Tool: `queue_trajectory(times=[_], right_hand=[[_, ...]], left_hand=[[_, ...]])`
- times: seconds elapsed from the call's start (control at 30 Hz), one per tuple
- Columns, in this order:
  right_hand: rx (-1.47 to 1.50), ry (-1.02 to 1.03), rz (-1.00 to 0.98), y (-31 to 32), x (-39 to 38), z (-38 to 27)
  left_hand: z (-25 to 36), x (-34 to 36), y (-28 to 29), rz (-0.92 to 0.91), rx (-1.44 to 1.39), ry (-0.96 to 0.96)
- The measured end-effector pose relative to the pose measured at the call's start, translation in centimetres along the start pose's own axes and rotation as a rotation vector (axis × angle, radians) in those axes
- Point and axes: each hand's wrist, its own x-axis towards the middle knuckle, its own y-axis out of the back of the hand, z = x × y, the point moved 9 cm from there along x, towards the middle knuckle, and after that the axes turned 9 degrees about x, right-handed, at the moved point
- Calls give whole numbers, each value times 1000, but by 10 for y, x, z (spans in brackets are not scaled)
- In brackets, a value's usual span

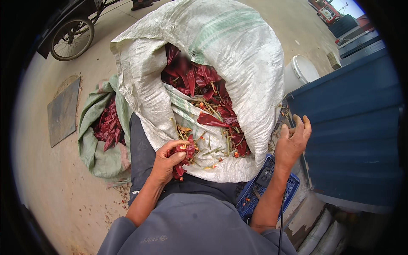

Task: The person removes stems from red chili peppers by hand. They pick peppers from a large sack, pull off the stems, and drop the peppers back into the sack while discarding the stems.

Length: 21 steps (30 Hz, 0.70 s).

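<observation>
Fingers of the left hand [163, 162] grip dried red peppers [190, 152], which poke out past the fingertips and below the thumb; the right hand [292, 142], fingers loosely parted, hovers right of the white sack [255, 63], near the blue panel [350, 119]

The big sack [250, 80] is white, with pale green stripes toward its far edge and again within its mouth. Inside it, the peppers [193, 78] are deep red, the stems [219, 149] yellow-green. The small sack [91, 155] is faded green, patched pink at its right edge. The crate [290, 191] is bright blue, the bucket [304, 69] white, the panel [352, 119] dark blue, the shirt [191, 221] slate grey.
</observation>
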Motion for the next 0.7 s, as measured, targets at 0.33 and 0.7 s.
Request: queue_trajectory(times=[0.33,0.7], right_hand=[[31,159,-806,-155,-156,-72],[82,341,-1088,-171,-179,-83]], left_hand=[[16,6,39,157,84,117],[17,1,37,153,526,45]])
